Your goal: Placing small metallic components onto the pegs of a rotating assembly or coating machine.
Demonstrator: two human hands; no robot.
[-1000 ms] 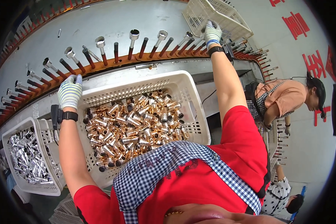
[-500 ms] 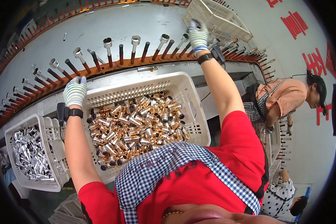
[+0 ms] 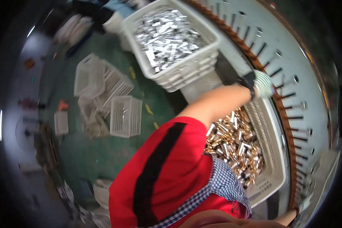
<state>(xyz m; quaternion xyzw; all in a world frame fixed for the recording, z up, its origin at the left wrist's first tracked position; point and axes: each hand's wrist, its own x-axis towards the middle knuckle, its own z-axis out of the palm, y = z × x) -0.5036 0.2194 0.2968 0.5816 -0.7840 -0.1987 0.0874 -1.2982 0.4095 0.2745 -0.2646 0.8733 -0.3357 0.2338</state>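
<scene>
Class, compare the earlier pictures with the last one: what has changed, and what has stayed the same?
The head has turned left, swinging the view onto the floor and the empty crates. The right hand has dropped from the rack's upper pegs to its lower edge. The left hand stays gloved by the basket of brass parts.

Glossy brass-coloured metal fittings (image 3: 235,146) filled a matt white plastic crate (image 3: 271,152); the left hand (image 3: 263,83) wore a knitted cloth glove.

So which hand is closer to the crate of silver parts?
Left. The left hand sits just beside the crate of silver parts; the right hand is far off, past the far end of the brass-parts basket.
</scene>
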